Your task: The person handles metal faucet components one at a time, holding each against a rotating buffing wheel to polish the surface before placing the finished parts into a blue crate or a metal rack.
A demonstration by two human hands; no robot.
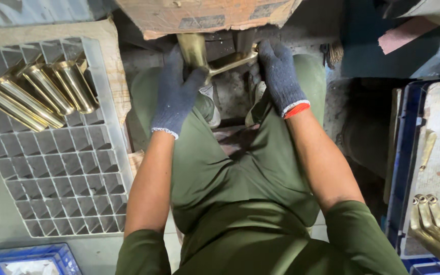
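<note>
Both my hands wear dark blue knit gloves and grip one brass part (pixel 215 63) in front of my knees. My left hand (pixel 176 94) wraps around its thick tubular end at the upper middle. My right hand (pixel 280 76) holds the thin arm that runs to the right from that tube. The top of the part is hidden under a worn cardboard box (pixel 204 15).
A grey plastic grid crate (pixel 62 168) on the left holds several brass tubes (pixel 42 94) in its upper cells. A blue tray (pixel 401 168) on the right carries more brass pieces (pixel 434 226). Another blue crate (pixel 26 257) sits bottom left. My green-trousered legs fill the middle.
</note>
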